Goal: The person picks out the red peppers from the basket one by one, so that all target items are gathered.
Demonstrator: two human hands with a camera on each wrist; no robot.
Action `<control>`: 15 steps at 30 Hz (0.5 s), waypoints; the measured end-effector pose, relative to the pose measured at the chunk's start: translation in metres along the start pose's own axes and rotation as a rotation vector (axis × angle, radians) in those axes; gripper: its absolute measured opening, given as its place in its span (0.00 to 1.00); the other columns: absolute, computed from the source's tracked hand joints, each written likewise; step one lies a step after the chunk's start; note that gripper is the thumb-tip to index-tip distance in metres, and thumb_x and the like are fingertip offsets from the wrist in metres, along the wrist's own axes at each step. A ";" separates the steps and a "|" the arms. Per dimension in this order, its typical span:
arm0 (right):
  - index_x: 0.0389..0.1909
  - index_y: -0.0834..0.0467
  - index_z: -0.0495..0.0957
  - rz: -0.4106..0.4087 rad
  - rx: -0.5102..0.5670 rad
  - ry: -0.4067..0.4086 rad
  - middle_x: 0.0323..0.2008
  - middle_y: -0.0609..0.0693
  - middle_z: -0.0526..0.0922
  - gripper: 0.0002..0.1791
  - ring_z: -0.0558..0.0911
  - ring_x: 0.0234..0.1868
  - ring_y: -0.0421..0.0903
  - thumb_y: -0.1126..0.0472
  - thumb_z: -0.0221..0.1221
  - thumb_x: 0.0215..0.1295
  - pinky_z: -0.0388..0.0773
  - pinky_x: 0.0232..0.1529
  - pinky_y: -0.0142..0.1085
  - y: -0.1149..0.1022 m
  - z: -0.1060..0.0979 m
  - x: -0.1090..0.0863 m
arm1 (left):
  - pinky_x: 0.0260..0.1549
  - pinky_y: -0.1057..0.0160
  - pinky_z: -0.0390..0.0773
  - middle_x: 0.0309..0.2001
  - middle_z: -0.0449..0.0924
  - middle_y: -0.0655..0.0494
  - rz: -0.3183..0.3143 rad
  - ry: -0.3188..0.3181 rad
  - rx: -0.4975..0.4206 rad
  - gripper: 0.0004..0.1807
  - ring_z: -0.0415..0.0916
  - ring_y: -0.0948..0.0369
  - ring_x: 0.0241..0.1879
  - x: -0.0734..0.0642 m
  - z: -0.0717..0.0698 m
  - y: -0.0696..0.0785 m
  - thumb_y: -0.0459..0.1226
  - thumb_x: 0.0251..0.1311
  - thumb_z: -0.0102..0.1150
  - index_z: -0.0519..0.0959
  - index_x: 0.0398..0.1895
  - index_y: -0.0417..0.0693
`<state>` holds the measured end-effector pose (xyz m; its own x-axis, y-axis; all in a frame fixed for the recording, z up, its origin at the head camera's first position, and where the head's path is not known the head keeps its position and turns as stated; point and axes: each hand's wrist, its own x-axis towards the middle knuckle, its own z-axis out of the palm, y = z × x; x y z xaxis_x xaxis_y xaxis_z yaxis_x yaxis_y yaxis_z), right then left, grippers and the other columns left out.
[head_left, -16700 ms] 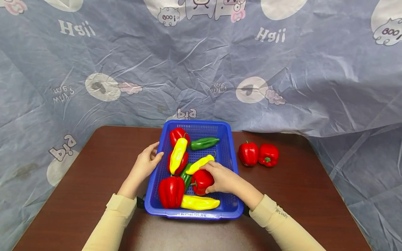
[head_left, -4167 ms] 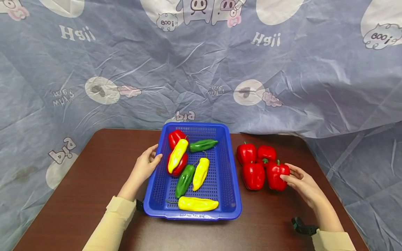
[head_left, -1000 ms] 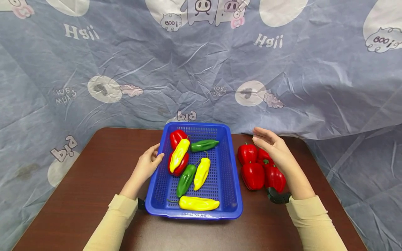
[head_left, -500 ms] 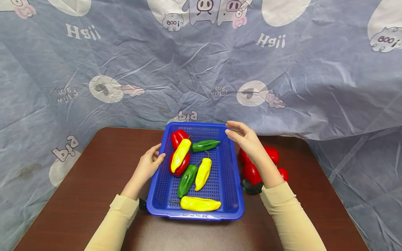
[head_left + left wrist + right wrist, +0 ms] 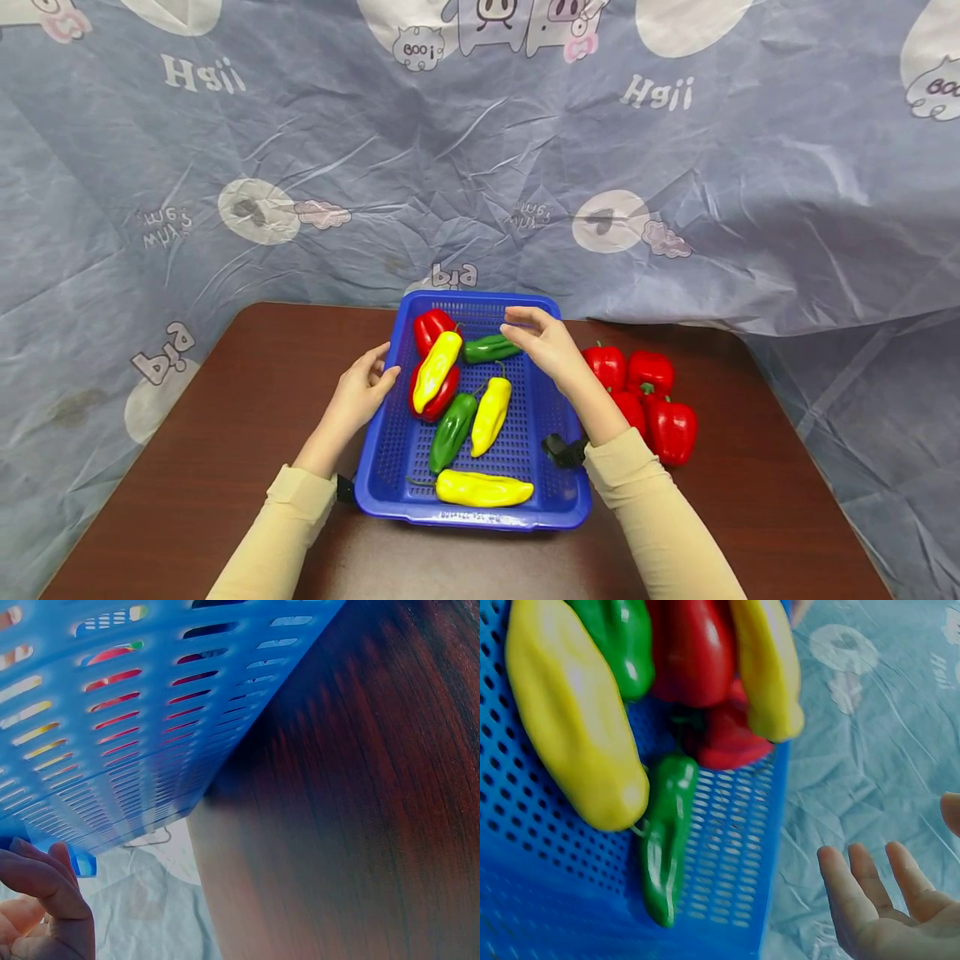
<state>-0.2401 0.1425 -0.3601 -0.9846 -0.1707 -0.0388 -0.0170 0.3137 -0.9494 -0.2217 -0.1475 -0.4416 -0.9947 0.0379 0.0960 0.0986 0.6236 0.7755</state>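
My left hand [image 5: 358,393] holds the left rim of a blue perforated basket [image 5: 517,518], its curled fingers [image 5: 45,881] at the rim in the left wrist view. Over the basket's far right part hovers my right hand [image 5: 551,346], fingers apart and nothing held. Below it lies a green pepper [image 5: 487,350], partly hidden in the head view but whole in the right wrist view. Another green pepper [image 5: 452,433] lies beside a yellow pepper [image 5: 491,417]. A second yellow pepper [image 5: 483,489] lies along the front, and a third [image 5: 437,371] rests across two red bell peppers [image 5: 432,327].
Several red bell peppers [image 5: 671,431] stand grouped on the brown table [image 5: 750,500] right of the basket, partly behind my right forearm. A grey-blue printed cloth [image 5: 480,167] hangs behind the table. A dark wrist device [image 5: 564,451] sits at my right wrist.
Two red bell peppers went from the basket to the table on the right. My right hand released the last one and swung left over the basket. The left hand stayed at the rim.
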 end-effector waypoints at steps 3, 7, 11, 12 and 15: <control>0.68 0.62 0.67 0.031 -0.036 -0.016 0.66 0.62 0.72 0.28 0.75 0.65 0.57 0.57 0.57 0.70 0.73 0.64 0.48 0.005 0.010 0.003 | 0.33 0.63 0.74 0.44 0.80 0.43 -0.001 -0.001 0.000 0.30 0.75 0.56 0.34 0.000 0.000 0.000 0.41 0.69 0.57 0.66 0.71 0.41; 0.67 0.61 0.68 0.082 -0.056 -0.040 0.65 0.60 0.72 0.27 0.76 0.64 0.56 0.56 0.57 0.70 0.74 0.62 0.47 0.010 0.025 0.007 | 0.33 0.63 0.74 0.44 0.79 0.43 -0.004 -0.004 -0.003 0.30 0.75 0.56 0.34 0.000 -0.001 0.000 0.41 0.69 0.57 0.66 0.71 0.41; 0.67 0.61 0.68 0.141 -0.060 -0.074 0.65 0.61 0.72 0.27 0.76 0.63 0.59 0.56 0.56 0.71 0.73 0.63 0.49 0.015 0.037 0.009 | 0.33 0.63 0.74 0.44 0.79 0.44 -0.004 -0.003 -0.012 0.30 0.75 0.56 0.34 0.000 -0.001 0.000 0.41 0.69 0.57 0.66 0.71 0.41; 0.67 0.61 0.68 0.156 -0.065 -0.080 0.65 0.61 0.72 0.27 0.76 0.63 0.60 0.55 0.56 0.71 0.73 0.63 0.50 0.016 0.040 0.009 | 0.33 0.63 0.74 0.43 0.79 0.44 -0.002 -0.002 -0.016 0.30 0.75 0.56 0.34 0.000 -0.001 0.000 0.41 0.69 0.57 0.66 0.71 0.41; 0.67 0.62 0.67 0.193 -0.082 -0.095 0.64 0.62 0.73 0.28 0.76 0.62 0.61 0.55 0.56 0.71 0.73 0.62 0.50 0.020 0.047 0.010 | 0.33 0.63 0.74 0.43 0.79 0.44 0.008 0.002 -0.016 0.30 0.75 0.56 0.33 0.000 -0.001 -0.001 0.41 0.69 0.57 0.66 0.71 0.41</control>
<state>-0.2425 0.1026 -0.3939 -0.9500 -0.1866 -0.2503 0.1522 0.4231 -0.8932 -0.2216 -0.1484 -0.4419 -0.9938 0.0410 0.1031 0.1067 0.6105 0.7848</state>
